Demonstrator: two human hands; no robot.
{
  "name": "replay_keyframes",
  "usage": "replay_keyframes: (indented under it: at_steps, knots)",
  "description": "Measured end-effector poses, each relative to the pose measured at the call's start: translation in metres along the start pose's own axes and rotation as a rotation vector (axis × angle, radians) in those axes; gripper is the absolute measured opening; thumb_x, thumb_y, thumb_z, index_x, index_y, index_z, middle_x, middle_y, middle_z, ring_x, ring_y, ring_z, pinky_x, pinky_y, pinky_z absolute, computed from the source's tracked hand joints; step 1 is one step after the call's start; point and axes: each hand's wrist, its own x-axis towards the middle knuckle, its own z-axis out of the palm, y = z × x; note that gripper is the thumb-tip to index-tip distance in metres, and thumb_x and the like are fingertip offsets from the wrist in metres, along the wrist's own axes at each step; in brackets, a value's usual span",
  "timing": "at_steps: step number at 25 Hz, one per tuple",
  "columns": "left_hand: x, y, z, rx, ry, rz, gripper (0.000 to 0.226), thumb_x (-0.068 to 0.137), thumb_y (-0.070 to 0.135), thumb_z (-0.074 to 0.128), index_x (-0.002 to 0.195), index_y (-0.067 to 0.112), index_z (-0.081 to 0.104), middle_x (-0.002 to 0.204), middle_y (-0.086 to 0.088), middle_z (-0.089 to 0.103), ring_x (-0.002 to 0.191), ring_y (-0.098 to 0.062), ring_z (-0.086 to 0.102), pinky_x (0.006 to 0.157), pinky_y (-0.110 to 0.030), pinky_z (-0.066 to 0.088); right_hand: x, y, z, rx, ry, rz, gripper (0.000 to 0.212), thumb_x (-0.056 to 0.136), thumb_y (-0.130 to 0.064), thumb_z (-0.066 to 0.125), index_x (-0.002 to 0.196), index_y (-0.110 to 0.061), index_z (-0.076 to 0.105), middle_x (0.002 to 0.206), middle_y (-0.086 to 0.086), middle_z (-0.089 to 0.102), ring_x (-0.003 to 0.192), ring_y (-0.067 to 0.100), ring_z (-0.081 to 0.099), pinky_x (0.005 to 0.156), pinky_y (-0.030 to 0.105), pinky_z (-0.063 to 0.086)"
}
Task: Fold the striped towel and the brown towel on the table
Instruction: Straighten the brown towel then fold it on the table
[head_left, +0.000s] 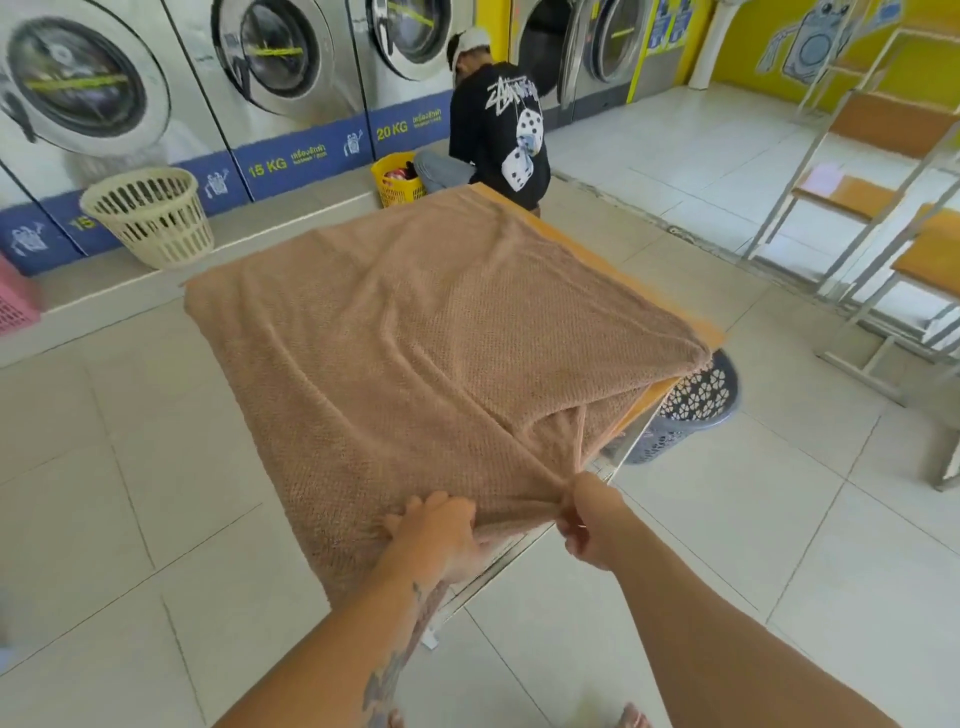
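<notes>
Brown towel (415, 338) hiding most of table (571, 244), left hand (436, 530) flat on it, right hand (587, 519) pinching edge

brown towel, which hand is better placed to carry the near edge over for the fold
Right, probably. The right hand pinches a gathered bit of the brown towel at its near edge, cloth taut from it. The left hand lies flat on top, better for pinning.
</notes>
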Motion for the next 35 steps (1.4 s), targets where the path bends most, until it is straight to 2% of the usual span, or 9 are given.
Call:
replay_keyframes:
  at_steps: [3,5,10,13,17,20,23,28,35]
  knots:
    - [0.004,0.015,-0.016,-0.114,-0.052,-0.085,0.016,0.068,0.020,0.053,0.082,0.014,0.058,0.093,-0.008,0.058,0.094,-0.030,0.058,0.082,-0.042,0.050,0.012,-0.021,-0.034,-0.214,-0.200,-0.019,0.016,0.077,-0.005,0.050,0.092,-0.007,0.056,0.079,0.014,0.066,0.053,0.017,0.051,0.049,0.023,0.034]
    - [0.004,0.028,-0.020,-0.201,0.004,-0.103,0.007,0.075,0.013,0.051,0.079,0.013,0.056,0.086,-0.007,0.057,0.078,-0.025,0.054,0.065,-0.035,0.040,0.021,-0.043,-0.051,-0.367,-0.188,-0.172,0.007,0.082,-0.009,0.052,0.085,-0.007,0.058,0.079,0.014,0.063,0.056,0.018,0.051,0.051,0.026,0.035]
    - [0.016,0.088,-0.004,-0.469,0.251,-0.029,0.011,0.083,0.021,0.058,0.089,0.030,0.061,0.095,0.006,0.060,0.089,-0.016,0.059,0.080,-0.035,0.052,0.042,-0.083,-0.082,-1.001,-0.099,-0.748,0.038,0.083,-0.001,0.041,0.110,-0.013,0.065,0.094,0.006,0.059,0.086,0.024,0.055,0.070,0.029,0.046]
    - [0.044,0.115,0.013,-0.384,0.385,0.041,0.019,0.086,0.030,0.066,0.104,0.029,0.061,0.099,0.008,0.052,0.094,-0.016,0.054,0.087,-0.034,0.050,0.057,-0.098,-0.077,-1.343,-0.135,-0.982,0.056,0.083,0.001,0.045,0.132,-0.024,0.058,0.126,0.010,0.053,0.113,0.032,0.055,0.091,0.041,0.051]
    - [0.081,0.132,0.015,-0.197,0.462,-0.044,0.032,0.088,0.040,0.064,0.117,0.029,0.056,0.111,0.006,0.052,0.107,-0.020,0.054,0.091,-0.036,0.047,0.078,-0.113,-0.073,-1.574,-0.164,-1.102,0.054,0.088,-0.004,0.054,0.137,-0.028,0.052,0.130,0.010,0.041,0.117,0.032,0.047,0.097,0.045,0.048]
    - [0.092,0.142,0.005,-0.206,0.505,-0.082,0.009,0.088,0.026,0.057,0.096,0.027,0.061,0.102,0.005,0.059,0.100,-0.022,0.058,0.081,-0.037,0.049,0.092,-0.121,-0.071,-1.640,-0.161,-1.163,0.042,0.089,-0.009,0.057,0.127,-0.027,0.056,0.120,0.008,0.042,0.109,0.031,0.049,0.085,0.043,0.051]
    - [0.096,0.141,-0.008,-0.339,0.493,-0.048,0.016,0.083,0.021,0.052,0.069,0.024,0.058,0.074,0.006,0.061,0.074,-0.021,0.061,0.060,-0.034,0.046,0.097,-0.130,-0.066,-1.658,-0.151,-1.238,0.030,0.087,-0.015,0.061,0.116,-0.022,0.057,0.120,0.009,0.044,0.109,0.030,0.046,0.082,0.040,0.049]
    - [0.088,0.142,-0.037,-0.370,0.412,-0.098,0.025,0.085,0.012,0.049,0.064,0.020,0.060,0.063,0.005,0.059,0.056,-0.016,0.053,0.051,-0.028,0.037,0.090,-0.154,-0.081,-1.640,-0.231,-1.373,0.028,0.079,-0.023,0.052,0.107,-0.019,0.054,0.106,0.002,0.047,0.099,0.022,0.041,0.084,0.037,0.047]
    - [0.085,0.164,-0.031,-0.278,0.392,-0.281,0.025,0.080,0.009,0.052,0.062,0.025,0.054,0.074,0.005,0.058,0.069,-0.013,0.055,0.061,-0.033,0.045,0.097,-0.173,-0.126,-1.579,-0.403,-1.521,0.018,0.079,-0.011,0.053,0.092,-0.021,0.046,0.099,0.004,0.060,0.098,0.025,0.049,0.084,0.037,0.044]
